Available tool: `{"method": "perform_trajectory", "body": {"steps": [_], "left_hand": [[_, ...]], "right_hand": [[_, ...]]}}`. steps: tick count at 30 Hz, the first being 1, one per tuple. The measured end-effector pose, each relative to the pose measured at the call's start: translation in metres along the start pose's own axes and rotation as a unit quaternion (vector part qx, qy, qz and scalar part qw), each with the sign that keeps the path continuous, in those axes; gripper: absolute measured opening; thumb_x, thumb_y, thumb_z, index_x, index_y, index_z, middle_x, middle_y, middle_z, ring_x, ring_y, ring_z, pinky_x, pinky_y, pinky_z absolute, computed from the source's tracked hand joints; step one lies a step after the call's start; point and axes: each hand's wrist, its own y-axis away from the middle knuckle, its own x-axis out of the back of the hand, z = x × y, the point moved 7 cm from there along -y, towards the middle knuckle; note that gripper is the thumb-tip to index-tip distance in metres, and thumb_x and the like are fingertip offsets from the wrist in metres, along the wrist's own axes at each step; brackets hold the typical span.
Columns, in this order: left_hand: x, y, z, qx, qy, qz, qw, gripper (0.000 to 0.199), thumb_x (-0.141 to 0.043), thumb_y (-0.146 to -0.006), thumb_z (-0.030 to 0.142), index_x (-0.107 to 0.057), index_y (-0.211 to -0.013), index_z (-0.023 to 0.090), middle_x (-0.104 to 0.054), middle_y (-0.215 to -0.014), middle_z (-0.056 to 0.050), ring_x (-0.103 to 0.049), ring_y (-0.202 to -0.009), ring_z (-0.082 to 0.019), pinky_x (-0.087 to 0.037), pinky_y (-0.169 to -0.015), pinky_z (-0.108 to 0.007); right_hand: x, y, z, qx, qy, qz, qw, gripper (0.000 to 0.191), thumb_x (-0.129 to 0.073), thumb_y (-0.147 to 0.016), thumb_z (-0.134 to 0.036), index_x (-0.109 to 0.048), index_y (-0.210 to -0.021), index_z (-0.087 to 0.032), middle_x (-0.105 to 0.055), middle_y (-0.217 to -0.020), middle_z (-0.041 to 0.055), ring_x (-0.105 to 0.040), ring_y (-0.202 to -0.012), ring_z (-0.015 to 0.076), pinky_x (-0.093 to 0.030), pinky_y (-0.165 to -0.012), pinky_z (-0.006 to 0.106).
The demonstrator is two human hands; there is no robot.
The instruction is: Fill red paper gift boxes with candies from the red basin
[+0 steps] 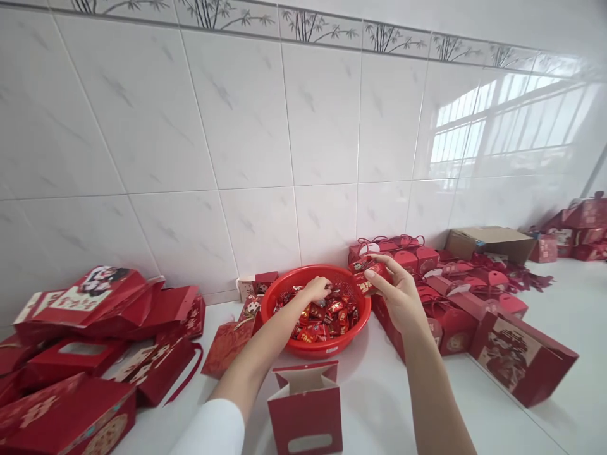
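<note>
Candies (327, 316) in red wrappers fill the lower part of a red plastic basket (317, 349), too heaped for me to count; gold marks show on several, but I can't read them. A small white label (332, 349) sits on the basket's front, its print too small for me.

I see the left hand (317, 289) reaching down among the candies, fingers curled; whether it grips any, I can't tell. The right hand (396, 287) pinches a red printed packet (365, 281) between thumb and fingers, at the basket's right rim. Its gold lettering is beyond my reading.

Just in front of the basket I count one open-topped red gift box (306, 411), upright, with an oblong cutout low on its near face. White counter (374, 404) shows between that box and the right forearm, giving me bare room there.

Farther right, one larger red box (524, 357) bears a pale decorated panel, beside rows of corded red boxes (455, 322); behind them stands one brown cardboard carton (490, 240). Leftward, red cartons (109, 291) overlap in a pile, their edges crowding the counter.
</note>
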Motion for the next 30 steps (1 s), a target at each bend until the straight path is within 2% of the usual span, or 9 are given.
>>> {"method": "perform_trajectory", "body": {"steps": [3,6,9,11,16,21,23,26,30], "left_hand": [[0.012,0.005,-0.004,0.028,0.048,-0.001,0.998,0.031,-0.058,-0.096,0.039,-0.066,-0.109,0.012,-0.069,-0.106,-0.008,-0.068,-0.092,-0.021,-0.058,-0.080,-0.038],[0.033,0.026,0.003,0.032,0.099,0.019,0.994,0.034,-0.055,-0.095,0.041,-0.071,-0.095,0.011,-0.073,-0.087,-0.008,-0.069,-0.079,-0.019,-0.057,-0.072,-0.031],[0.050,0.062,0.015,0.033,0.128,0.039,0.990,0.030,-0.062,-0.088,0.039,-0.074,-0.099,0.013,-0.076,-0.089,-0.008,-0.069,-0.077,-0.018,-0.055,-0.072,-0.029],[0.054,0.088,0.025,0.026,0.122,0.031,0.992,0.028,-0.064,-0.084,0.037,-0.076,-0.099,0.016,-0.077,-0.094,-0.007,-0.070,-0.082,-0.019,-0.054,-0.075,-0.028],[0.042,0.130,0.040,-0.017,0.039,-0.056,0.997,0.030,-0.057,-0.088,0.033,-0.076,-0.107,0.019,-0.074,-0.116,-0.006,-0.067,-0.106,-0.023,-0.050,-0.093,-0.028],[0.015,0.122,0.026,0.004,-0.062,-0.147,0.987,0.036,-0.060,-0.085,0.027,-0.071,-0.118,0.017,-0.069,-0.128,-0.009,-0.063,-0.116,-0.025,-0.044,-0.102,-0.031],[0.002,0.111,0.021,0.006,-0.067,-0.182,0.981,0.036,-0.067,-0.079,0.024,-0.073,-0.114,0.018,-0.073,-0.118,-0.008,-0.066,-0.107,-0.025,-0.048,-0.094,-0.030],[-0.018,0.098,0.015,0.016,-0.058,-0.226,0.972,0.023,-0.071,-0.071,0.017,-0.079,-0.093,0.020,-0.078,-0.092,-0.003,-0.070,-0.084,-0.021,-0.051,-0.076,-0.025],[-0.025,0.093,0.014,0.020,-0.031,-0.226,0.973,0.012,-0.070,-0.070,0.013,-0.078,-0.076,0.019,-0.077,-0.079,-0.001,-0.069,-0.073,-0.019,-0.051,-0.070,-0.024]], "right_hand": [[0.000,-0.001,0.001,-0.007,-0.007,0.003,1.000,0.041,-0.085,-0.070,-0.038,-0.070,-0.105,-0.024,-0.071,-0.091,0.0026,-0.067,-0.073,0.0175,-0.057,-0.056,0.025],[-0.003,0.000,-0.001,-0.013,-0.018,0.001,1.000,0.041,-0.086,-0.068,-0.037,-0.071,-0.103,-0.024,-0.070,-0.086,0.0012,-0.065,-0.069,0.0156,-0.056,-0.052,0.023],[-0.009,0.003,-0.001,-0.015,-0.018,-0.007,1.000,0.040,-0.086,-0.068,-0.035,-0.071,-0.103,-0.024,-0.070,-0.085,0.0007,-0.064,-0.067,0.0144,-0.057,-0.052,0.023],[-0.015,0.005,0.001,-0.016,-0.019,-0.018,1.000,0.038,-0.086,-0.068,-0.034,-0.072,-0.102,-0.024,-0.071,-0.086,0.0006,-0.064,-0.067,0.0144,-0.057,-0.053,0.023],[-0.028,0.009,0.006,-0.022,-0.011,-0.043,0.999,0.035,-0.084,-0.070,-0.033,-0.071,-0.102,-0.025,-0.071,-0.085,0.0003,-0.065,-0.070,0.0148,-0.056,-0.056,0.023],[-0.030,0.011,0.006,-0.022,0.026,-0.060,0.998,0.038,-0.082,-0.073,-0.037,-0.069,-0.107,-0.024,-0.072,-0.090,0.0009,-0.067,-0.073,0.0160,-0.057,-0.061,0.025],[-0.030,0.011,0.007,-0.021,0.042,-0.065,0.997,0.039,-0.081,-0.074,-0.039,-0.068,-0.108,-0.024,-0.072,-0.092,0.0014,-0.067,-0.073,0.0161,-0.057,-0.062,0.027],[-0.030,0.011,0.007,-0.020,0.057,-0.068,0.996,0.041,-0.080,-0.075,-0.041,-0.067,-0.109,-0.023,-0.073,-0.094,0.0023,-0.067,-0.074,0.0169,-0.057,-0.063,0.028],[-0.031,0.011,0.007,-0.024,0.062,-0.075,0.995,0.042,-0.079,-0.075,-0.042,-0.065,-0.109,-0.023,-0.072,-0.095,0.0029,-0.067,-0.075,0.0175,-0.057,-0.062,0.029]]}}
